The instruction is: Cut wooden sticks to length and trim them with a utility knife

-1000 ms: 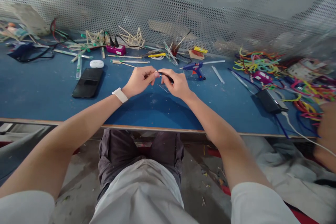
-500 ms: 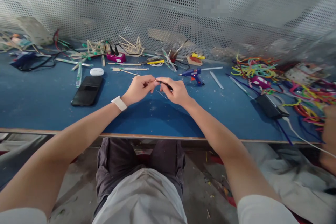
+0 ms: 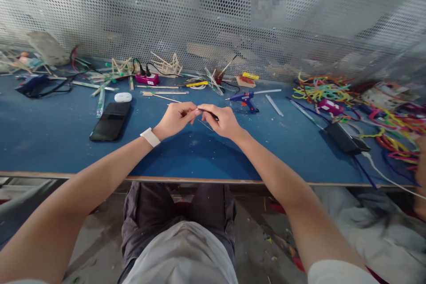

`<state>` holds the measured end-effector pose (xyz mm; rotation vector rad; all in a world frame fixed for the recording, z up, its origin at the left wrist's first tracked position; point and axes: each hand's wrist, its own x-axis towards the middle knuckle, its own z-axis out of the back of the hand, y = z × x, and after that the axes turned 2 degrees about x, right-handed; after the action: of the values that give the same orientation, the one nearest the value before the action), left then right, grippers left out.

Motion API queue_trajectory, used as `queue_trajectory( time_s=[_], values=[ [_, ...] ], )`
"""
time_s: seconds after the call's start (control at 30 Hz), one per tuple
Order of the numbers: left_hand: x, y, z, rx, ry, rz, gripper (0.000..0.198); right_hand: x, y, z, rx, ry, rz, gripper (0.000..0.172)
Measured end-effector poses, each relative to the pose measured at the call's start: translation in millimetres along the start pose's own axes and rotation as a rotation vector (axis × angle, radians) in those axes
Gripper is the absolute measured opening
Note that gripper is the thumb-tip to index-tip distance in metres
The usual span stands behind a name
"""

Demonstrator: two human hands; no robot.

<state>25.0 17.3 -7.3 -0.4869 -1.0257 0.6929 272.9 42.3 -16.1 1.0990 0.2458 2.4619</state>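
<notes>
Both hands meet over the middle of the blue table point(image 3: 49, 137). My left hand point(image 3: 175, 119), with a white band on the wrist, is closed in a pinch on a thin stick point(image 3: 196, 109) whose shape I cannot make out well. My right hand point(image 3: 223, 120) is closed around a thin dark tool point(image 3: 209, 114) whose tip touches the stick at my left fingertips. A clear thin strip point(image 3: 205, 125) lies on the table just under the hands.
A black phone point(image 3: 111, 120) and white earbud case point(image 3: 123, 97) lie at left. A blue glue gun point(image 3: 244, 97) sits behind my right hand. Wooden stick frames point(image 3: 166, 65) and a pink power strip point(image 3: 147, 79) line the perforated back wall. Coloured pipe cleaners point(image 3: 324, 88) pile at right, beside another person's arm point(image 3: 420, 177).
The hands stay together with the same grip on the tool and stick. The view has tilted slightly, so the table sits lower in the picture.
</notes>
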Motion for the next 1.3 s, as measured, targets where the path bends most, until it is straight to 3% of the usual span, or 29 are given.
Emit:
queue_trajectory(
  time_s=[0.3, 0.5, 0.7, 1.03, 1.3],
  values=[
    [-3.3, 3.7, -0.5, 0.093, 0.046, -0.006, 0.063, 0.8, 2.0, 0.9, 0.012, -0.035, 0.014, 0.033],
    [-1.6, 27.1, 6.4, 0.361, 0.067, 0.092, 0.036, -0.8, -4.4, 7.6, 0.024, -0.112, -0.043, 0.032],
    [1.9, 55.4, 31.5, 0.636, 0.116, 0.272, 0.032, -3.8, -15.3, 14.3, 0.028, -0.163, -0.106, 0.035],
    [0.6, 88.4, 65.1, 0.884, 0.244, 0.425, 0.042, -5.7, -17.0, 16.5, 0.046, -0.133, -0.119, 0.035],
    [-3.2, 112.8, 110.2, 1.025, 0.095, 0.546, 0.047, -7.6, -18.3, 16.0, 0.038, -0.13, -0.107, 0.035]
  ],
)
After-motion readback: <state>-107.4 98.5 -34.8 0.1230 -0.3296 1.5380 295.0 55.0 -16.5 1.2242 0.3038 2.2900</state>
